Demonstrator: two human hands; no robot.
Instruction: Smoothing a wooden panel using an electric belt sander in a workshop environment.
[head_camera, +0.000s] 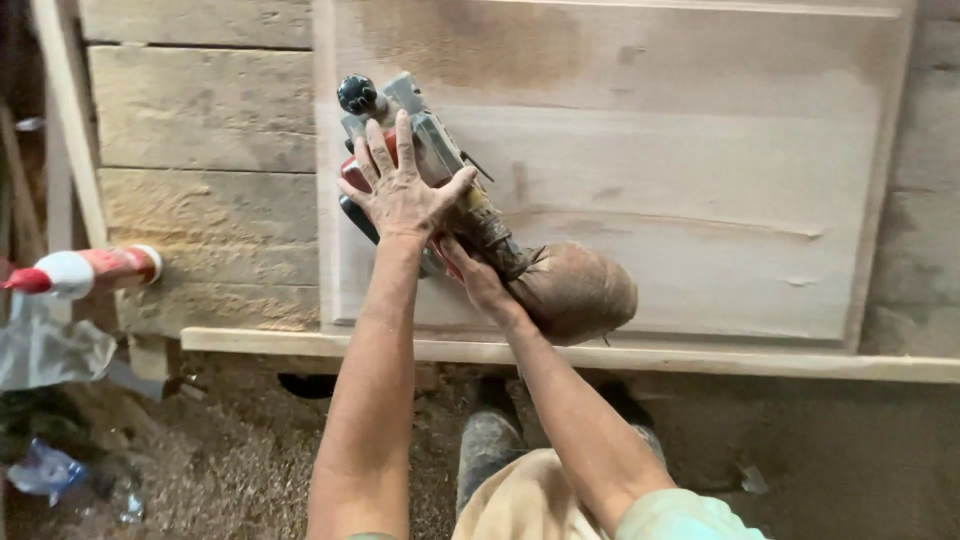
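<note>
A grey and red electric hand planer (420, 130) rests on a pale wooden panel (680, 170) lying on the workbench. My left hand (400, 185) lies flat on top of the planer's body, fingers spread. My right hand (475, 275) grips the planer's rear handle low down, partly hidden under the tool. A brown, dust-caked collection bag (575, 290) hangs off the planer's back end, just right of my right hand. A black knob (357, 95) sits at the planer's front.
Rough planks (200, 130) make up the bench to the left of the panel. A red and white object (85, 270) sticks out at the left edge. The floor (230, 450) is thick with sawdust, with crumpled plastic scraps (45, 470) lying on it.
</note>
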